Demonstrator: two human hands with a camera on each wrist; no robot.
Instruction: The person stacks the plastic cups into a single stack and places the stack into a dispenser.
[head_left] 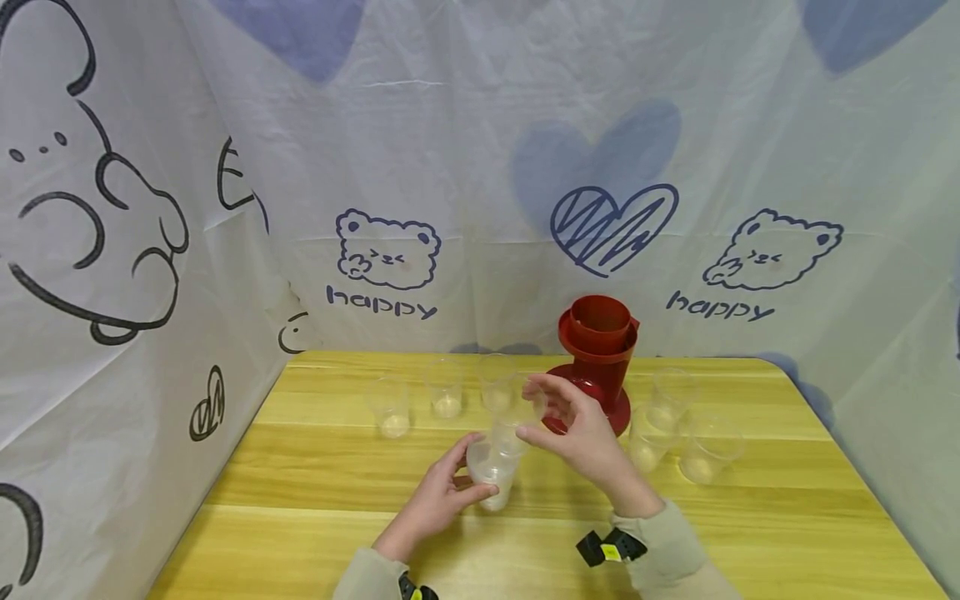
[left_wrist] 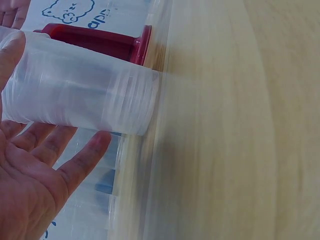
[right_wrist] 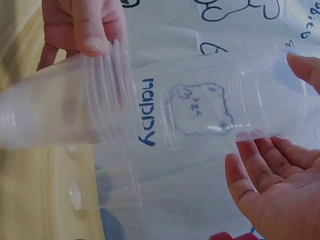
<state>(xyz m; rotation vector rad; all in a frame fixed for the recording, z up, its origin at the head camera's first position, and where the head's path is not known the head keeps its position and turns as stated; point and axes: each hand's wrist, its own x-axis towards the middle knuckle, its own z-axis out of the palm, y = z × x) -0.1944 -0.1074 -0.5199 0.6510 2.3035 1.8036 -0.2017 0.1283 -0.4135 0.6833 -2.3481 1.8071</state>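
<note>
My left hand (head_left: 438, 500) holds a stack of nested clear plastic cups (left_wrist: 75, 85) upright, low over the table, thumb on one side and fingers on the other. Several rims show packed together at the stack's top in the right wrist view. Between the thumb and fingers of my right hand (right_wrist: 280, 185) is a single clear plastic cup (right_wrist: 200, 100). Its base end is right at the stack's mouth, and it tilts slightly in the head view. The right hand is higher than the left, in front of a red plastic holder (head_left: 600, 358).
Three clear cups stand apart along the back left, among them one cup (head_left: 391, 408) at the far left. Right of the red holder, three more stand close together, one of them a cup (head_left: 708, 454) nearest me. A printed white cloth (head_left: 480, 167) hangs behind the wooden table (head_left: 315, 467).
</note>
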